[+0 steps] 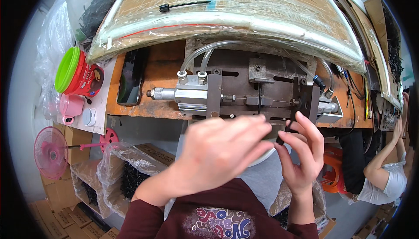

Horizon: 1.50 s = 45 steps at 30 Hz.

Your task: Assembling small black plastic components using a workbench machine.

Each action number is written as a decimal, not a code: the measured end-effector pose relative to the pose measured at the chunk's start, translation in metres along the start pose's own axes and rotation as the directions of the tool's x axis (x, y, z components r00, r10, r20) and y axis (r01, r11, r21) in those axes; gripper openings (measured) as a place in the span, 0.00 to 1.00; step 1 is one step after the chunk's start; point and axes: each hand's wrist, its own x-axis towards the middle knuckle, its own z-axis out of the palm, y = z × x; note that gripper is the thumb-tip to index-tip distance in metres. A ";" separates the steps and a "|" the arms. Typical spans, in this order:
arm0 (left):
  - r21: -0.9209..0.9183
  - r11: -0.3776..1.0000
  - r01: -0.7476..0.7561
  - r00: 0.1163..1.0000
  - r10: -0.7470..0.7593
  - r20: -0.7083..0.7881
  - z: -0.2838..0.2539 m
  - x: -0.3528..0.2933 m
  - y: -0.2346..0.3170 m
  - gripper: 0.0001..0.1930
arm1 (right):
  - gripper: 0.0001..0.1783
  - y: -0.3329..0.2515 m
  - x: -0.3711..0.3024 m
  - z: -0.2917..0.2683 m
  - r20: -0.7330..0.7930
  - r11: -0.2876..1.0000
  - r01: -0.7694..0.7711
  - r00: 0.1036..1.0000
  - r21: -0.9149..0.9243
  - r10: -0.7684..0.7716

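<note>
My right hand [301, 156] pinches a small black plastic piece [280, 138] between thumb and fingers, just in front of the metal fixture [283, 88]. My left hand [218, 149] is smeared by motion near the fixture's front edge. Its fingers stretch to the right, the thumb apart from them, and no held thing shows. A thin black strip [260, 97] stands across the middle of the fixture, by a small metal block [261, 73]. Silver air cylinders flank the fixture, the left cylinder [192, 95] with clear hoses [205, 53].
A plastic-wrapped cardboard surface [262, 10] behind the fixture bears several black ties [185, 6]. At left are a dark phone [131, 77], red bucket [89, 75], pink cup [71, 107] and pink fan [51, 152]. Bags of black parts [131, 178] stand below. Another person [386, 180] is at right.
</note>
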 end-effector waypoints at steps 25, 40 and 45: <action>0.496 0.838 0.226 0.971 -0.234 -0.047 -0.092 0.139 -0.189 0.31 | 0.12 0.005 0.009 0.028 0.266 0.920 0.206 0.957 -0.332 -0.118; 0.193 0.888 0.417 0.908 -0.399 -0.126 -0.135 0.200 -0.290 0.60 | 0.19 -0.003 0.089 -0.009 0.368 0.942 0.336 0.874 0.017 -0.319; 0.113 0.873 0.475 0.878 -0.462 -0.122 -0.137 0.243 -0.331 0.61 | 0.18 0.093 0.238 0.015 0.077 0.901 0.337 0.941 -0.273 -0.328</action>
